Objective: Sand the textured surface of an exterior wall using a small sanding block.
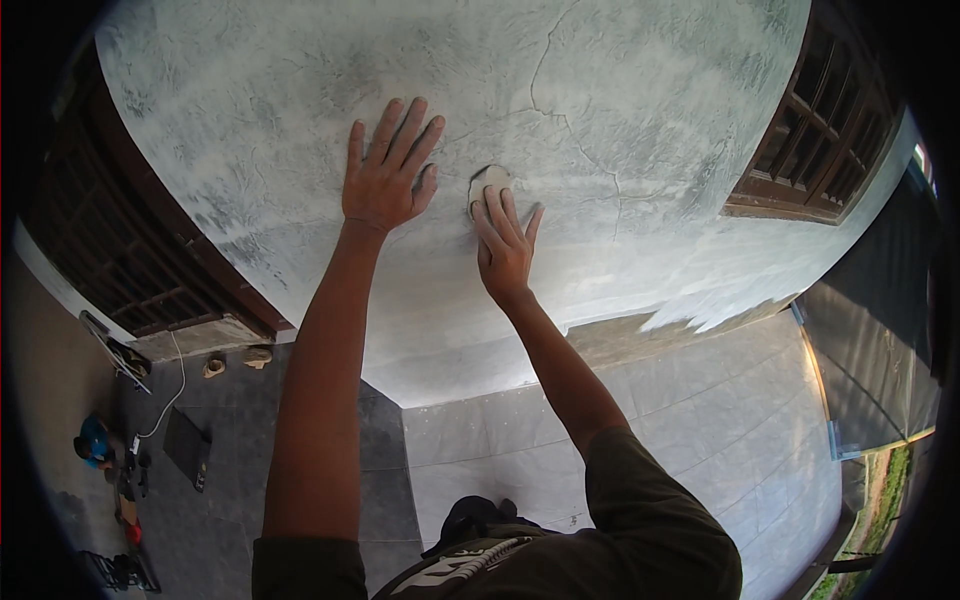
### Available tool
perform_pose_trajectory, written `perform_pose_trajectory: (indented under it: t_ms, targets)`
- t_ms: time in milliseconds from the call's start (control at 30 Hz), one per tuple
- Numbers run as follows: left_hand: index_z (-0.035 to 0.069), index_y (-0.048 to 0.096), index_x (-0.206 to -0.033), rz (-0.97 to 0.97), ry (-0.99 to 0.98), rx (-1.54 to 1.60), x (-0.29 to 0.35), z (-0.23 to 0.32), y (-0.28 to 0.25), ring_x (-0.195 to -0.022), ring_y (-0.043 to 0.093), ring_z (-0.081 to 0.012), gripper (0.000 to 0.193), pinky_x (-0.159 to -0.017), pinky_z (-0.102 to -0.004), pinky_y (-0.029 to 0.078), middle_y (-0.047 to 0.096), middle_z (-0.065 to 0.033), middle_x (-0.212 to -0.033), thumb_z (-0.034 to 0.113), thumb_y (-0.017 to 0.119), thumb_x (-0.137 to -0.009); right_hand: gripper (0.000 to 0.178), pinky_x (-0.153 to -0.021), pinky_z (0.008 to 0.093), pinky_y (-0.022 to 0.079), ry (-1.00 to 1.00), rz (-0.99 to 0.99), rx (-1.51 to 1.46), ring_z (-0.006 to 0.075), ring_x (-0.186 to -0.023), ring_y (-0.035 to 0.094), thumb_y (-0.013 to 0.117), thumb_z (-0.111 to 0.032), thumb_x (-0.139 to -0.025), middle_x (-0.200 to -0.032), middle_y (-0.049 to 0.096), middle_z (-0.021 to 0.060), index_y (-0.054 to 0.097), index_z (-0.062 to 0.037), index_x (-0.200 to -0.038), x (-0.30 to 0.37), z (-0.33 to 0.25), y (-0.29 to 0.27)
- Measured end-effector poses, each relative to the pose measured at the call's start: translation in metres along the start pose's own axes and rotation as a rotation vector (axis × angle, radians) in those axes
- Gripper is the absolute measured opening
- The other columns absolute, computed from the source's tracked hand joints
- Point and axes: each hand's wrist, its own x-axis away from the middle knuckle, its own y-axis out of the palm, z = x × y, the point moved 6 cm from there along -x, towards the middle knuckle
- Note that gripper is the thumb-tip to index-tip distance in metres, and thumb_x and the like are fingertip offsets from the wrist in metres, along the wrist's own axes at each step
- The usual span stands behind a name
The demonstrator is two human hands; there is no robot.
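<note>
My left hand [388,178] lies flat on the grey-white plastered wall [290,110], fingers spread, with nothing in it. To its right, my right hand [507,238] presses a pale, rounded flat piece of sandpaper [491,180] against the wall. Its fingers lie over the lower part of the piece, and a dark edge shows along the piece's upper left. Whitish dust coats the fingers of both hands. A thin branching crack [568,122] runs down the wall to the right of my right hand.
Brown wooden windows or doors flank the wall, left [120,230] and right [815,120]. Dark tiles [385,430] and a pale sheet [720,410] cover the floor. A white cable [180,375], a dark flat panel [186,448] and a person in blue [93,440] are at lower left.
</note>
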Motion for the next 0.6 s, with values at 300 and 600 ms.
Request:
perform_pose_trajectory:
  t_ms: [300, 600]
  targets:
    - [0.025, 0.048, -0.149, -0.004, 0.001, -0.005, 0.001, -0.001, -0.001, -0.149, 0.031, -0.0257, 0.059, -0.119, -0.0566, 0.017, 0.037, -0.0027, -0.160, 0.037, 0.055, -0.091, 0.043, -0.111, 0.0759, 0.012, -0.010, -0.029, -0.015, 0.0297, -0.143, 0.042, 0.060, 0.001, -0.086, -0.148, 0.052, 0.0053, 0.065, -0.0122, -0.127, -0.007, -0.013, -0.004]
    - [0.026, 0.048, -0.149, 0.000, -0.001, -0.012, 0.001, -0.001, -0.003, -0.149, 0.030, -0.0249, 0.060, -0.119, -0.0560, 0.015, 0.036, -0.0023, -0.161, 0.037, 0.057, -0.090, 0.044, -0.109, 0.0768, 0.013, -0.071, 0.101, -0.048, 0.0295, -0.142, 0.042, 0.061, 0.002, -0.084, -0.148, 0.052, 0.0057, 0.065, -0.0118, -0.127, -0.066, -0.021, -0.023]
